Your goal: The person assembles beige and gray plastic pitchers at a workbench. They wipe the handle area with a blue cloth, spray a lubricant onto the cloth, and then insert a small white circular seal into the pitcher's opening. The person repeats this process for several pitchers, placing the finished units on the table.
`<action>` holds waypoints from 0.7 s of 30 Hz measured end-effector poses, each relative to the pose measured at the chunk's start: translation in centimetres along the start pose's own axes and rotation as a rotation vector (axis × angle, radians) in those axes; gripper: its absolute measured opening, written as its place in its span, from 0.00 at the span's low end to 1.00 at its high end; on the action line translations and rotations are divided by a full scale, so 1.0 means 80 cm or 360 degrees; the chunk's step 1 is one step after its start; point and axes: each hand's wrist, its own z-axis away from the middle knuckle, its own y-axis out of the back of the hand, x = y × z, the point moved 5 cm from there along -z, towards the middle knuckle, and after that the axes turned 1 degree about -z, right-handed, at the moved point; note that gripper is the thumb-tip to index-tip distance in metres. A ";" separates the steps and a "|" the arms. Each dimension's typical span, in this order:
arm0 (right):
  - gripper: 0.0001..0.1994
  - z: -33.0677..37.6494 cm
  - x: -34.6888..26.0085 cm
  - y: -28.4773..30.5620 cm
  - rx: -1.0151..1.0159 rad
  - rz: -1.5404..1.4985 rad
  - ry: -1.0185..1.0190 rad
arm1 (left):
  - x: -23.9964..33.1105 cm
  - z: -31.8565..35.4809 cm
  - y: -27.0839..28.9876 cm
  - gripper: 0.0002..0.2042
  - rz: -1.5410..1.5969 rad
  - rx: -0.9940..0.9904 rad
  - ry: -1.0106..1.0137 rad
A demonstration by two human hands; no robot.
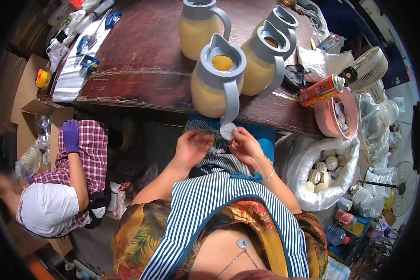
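Pinching small grey disc (227, 131) in right hand (247, 147) fingertips | left hand (191, 147) loosely curled, empty

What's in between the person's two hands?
A small white round disc, seen in the head view. The right hand pinches its edge; the left hand sits just beside it, below the nearest jug.

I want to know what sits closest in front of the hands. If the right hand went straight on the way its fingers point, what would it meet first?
Probably the small white disc at the right hand fingertips, then the left hand.
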 end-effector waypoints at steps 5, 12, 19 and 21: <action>0.06 0.012 -0.072 -0.077 0.0043 -0.0066 0.1059 | 0.041 -0.014 -0.089 0.07 0.0366 -0.0561 -0.0123; 0.07 0.076 -0.156 -0.190 -0.0526 0.1020 0.1996 | 0.079 0.051 -0.225 0.11 -0.1017 -0.0960 -0.1217; 0.19 0.107 -0.170 -0.233 -0.0548 0.2428 0.2427 | 0.094 0.064 -0.253 0.14 -0.1856 -0.0970 -0.1621; 0.25 0.108 -0.174 -0.242 -0.0507 0.2180 0.2665 | 0.103 0.088 -0.282 0.12 -0.2537 -0.0957 -0.1957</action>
